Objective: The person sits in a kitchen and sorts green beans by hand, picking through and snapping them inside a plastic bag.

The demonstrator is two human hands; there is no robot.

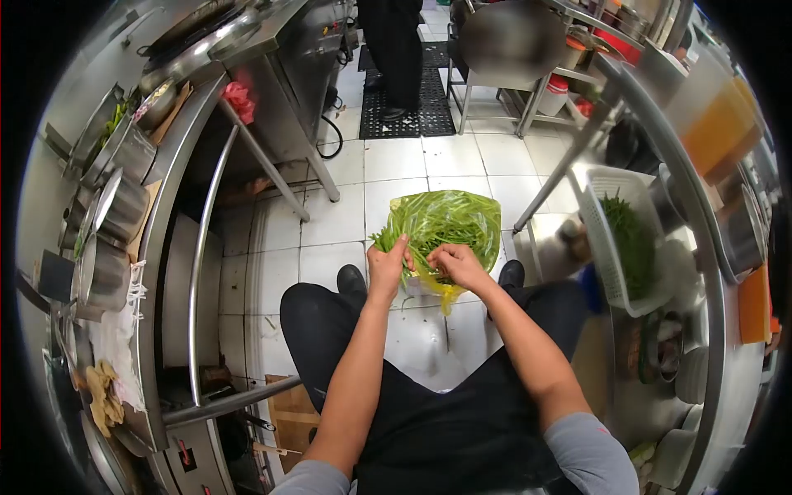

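A yellow-tinted clear plastic bag [487, 216] full of long green leafy stems [441, 233] rests on the floor between my feet. My left hand [388, 268] is closed around a bunch of these stems at the bag's left side, with the leafy tips poking out past the thumb. At the near side of the bag, my right hand [459, 266] has its fingers curled in a pinch over the stems. What lies between those fingertips is too small to make out. A yellow twisted end of the bag hangs below the right hand.
White floor tiles [334, 216] surround the bag. To the right, a white plastic basket [602, 247] of greens sits on a steel shelf. Metal pots [124, 210] line the left counter. Ahead, a person in dark trousers [394, 58] stands on a black mat [421, 103].
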